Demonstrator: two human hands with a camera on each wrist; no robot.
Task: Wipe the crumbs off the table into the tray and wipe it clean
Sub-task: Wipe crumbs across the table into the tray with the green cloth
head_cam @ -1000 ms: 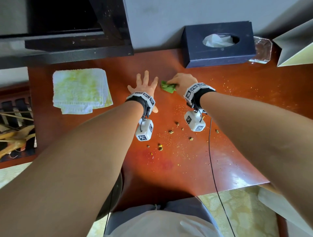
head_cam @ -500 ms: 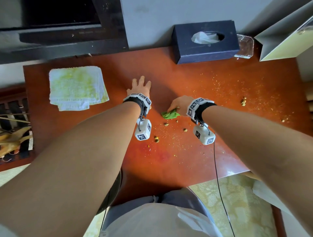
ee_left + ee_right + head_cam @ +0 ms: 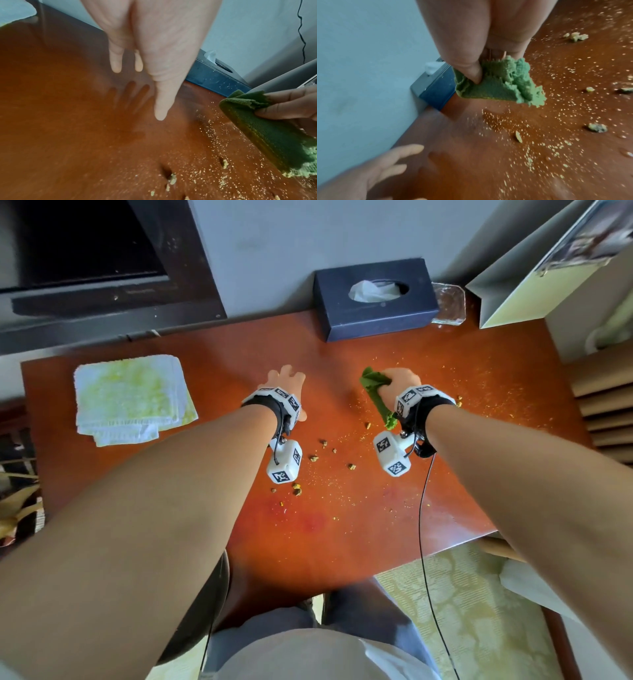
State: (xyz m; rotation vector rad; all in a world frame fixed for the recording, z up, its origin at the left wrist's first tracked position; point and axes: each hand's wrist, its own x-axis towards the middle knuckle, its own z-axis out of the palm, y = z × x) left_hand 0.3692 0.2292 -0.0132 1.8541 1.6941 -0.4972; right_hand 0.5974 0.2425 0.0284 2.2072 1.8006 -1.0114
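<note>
Fingers [image 3: 471, 70] of right hand [image 3: 400, 380] pinch green cloth [image 3: 378, 397]; left hand [image 3: 286, 381] flat, fingers straight, wristband hiding palm

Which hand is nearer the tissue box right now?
The right hand, holding the green cloth, is just in front of the tissue box. The left hand lies open on the table, further off to the box's left.
</note>
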